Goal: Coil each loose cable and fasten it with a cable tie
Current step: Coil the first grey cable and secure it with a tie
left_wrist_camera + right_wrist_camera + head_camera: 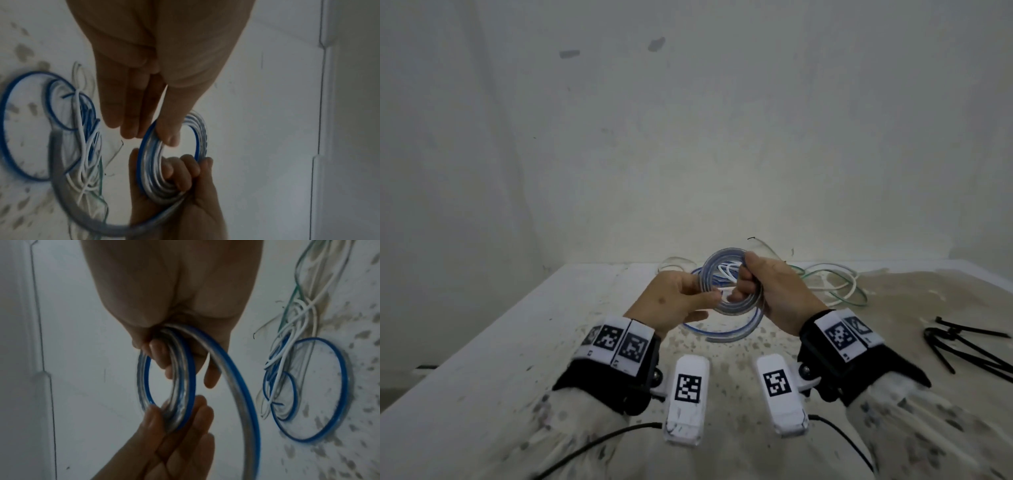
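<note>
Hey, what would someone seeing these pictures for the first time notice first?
A coil of clear and blue cable, held above the table: the right hand grips it, the left hand pinches its edge. Behind it lies a tangle of loose cables, and black cable ties lie at the table's right.

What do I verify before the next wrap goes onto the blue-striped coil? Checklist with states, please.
1. Right hand grips the coil: ok, its fingers curl through the ring.
2. Left hand steadies the opposite side: ok, thumb and fingers pinch it.
3. Wound loops lie together: ok, no loop has sprung out.
4. Whole cable wound: not ok, the tail still runs off from the right hand.
5. Tail free of the white and green cables: cannot tell, they overlap in the wrist views.
6. Cable ties ready: ok, lying on the table to the right, probably within reach.
</note>
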